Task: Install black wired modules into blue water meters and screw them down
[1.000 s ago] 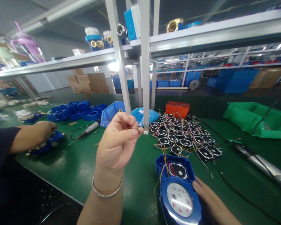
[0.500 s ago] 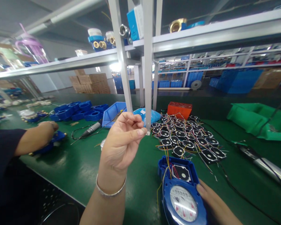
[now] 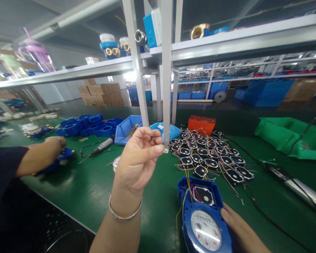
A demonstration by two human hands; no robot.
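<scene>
My left hand [image 3: 140,158] is raised above the bench, thumb and index finger pinched together; anything between them is too small to make out. At the lower right, my right hand [image 3: 238,223] grips the right side of a blue water meter [image 3: 186,225]. The meter has a round dial [image 3: 206,230] with a number row. In its upper compartment lies a black circuit board [image 3: 204,195] with a white edge, and red and yellow wires rise out at the left. Behind it spreads a group of similar black boards [image 3: 210,162] with coloured wires.
A co-worker's arm [image 3: 37,160] reaches over blue parts at left. An electric screwdriver [image 3: 102,146], a blue bin [image 3: 121,135] and blue housings [image 3: 79,124] lie beyond my left hand. Shelf posts [image 3: 166,88] stand ahead. An orange box [image 3: 201,123], green bin [image 3: 292,137] and silver tool [image 3: 302,189] are right.
The view has tilted very slightly. Both hands and the water meter stay almost where they were.
</scene>
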